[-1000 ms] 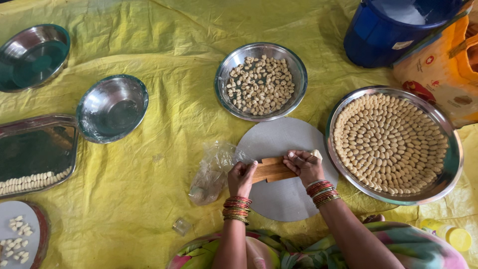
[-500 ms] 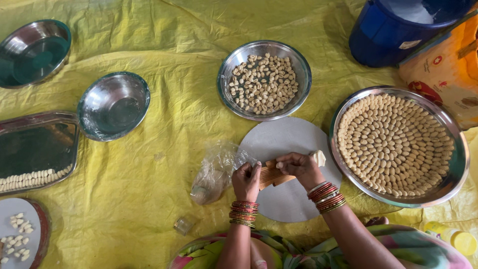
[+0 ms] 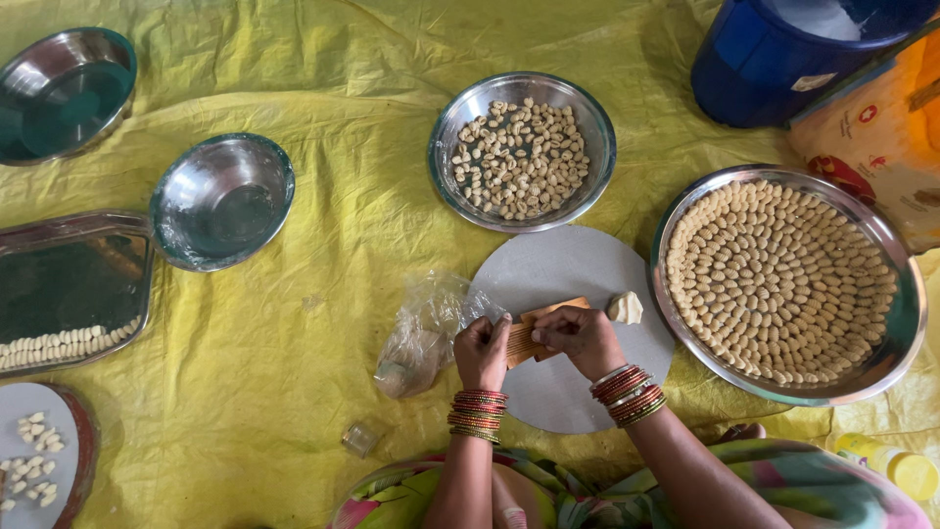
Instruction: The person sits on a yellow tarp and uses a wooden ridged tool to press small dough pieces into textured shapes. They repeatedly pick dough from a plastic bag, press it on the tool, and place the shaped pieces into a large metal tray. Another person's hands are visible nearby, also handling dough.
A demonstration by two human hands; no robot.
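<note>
Head view: low in the middle of the frame, the left hand and the right hand meet over a small ridged wooden board, both curled closed on it; the left grips its left end, the right presses down on its right part with the fingers folded over. The board lies on a round pale grey board at the frame's centre, which rests on a crumpled yellow plastic sheet covering the floor. A small lump of pale dough sits on the grey board just right of the right hand, apart from it. A crumpled clear plastic bag lies just left of the left hand.

At the right, a large round steel tray holds shaped dough pieces set in rings. Above the centre, a steel bowl holds loose pieces. At the left stand an empty steel bowl, a second steel bowl in the upper left corner, and a rectangular steel tray with a row of pieces. A blue plastic bucket stands upper right.
</note>
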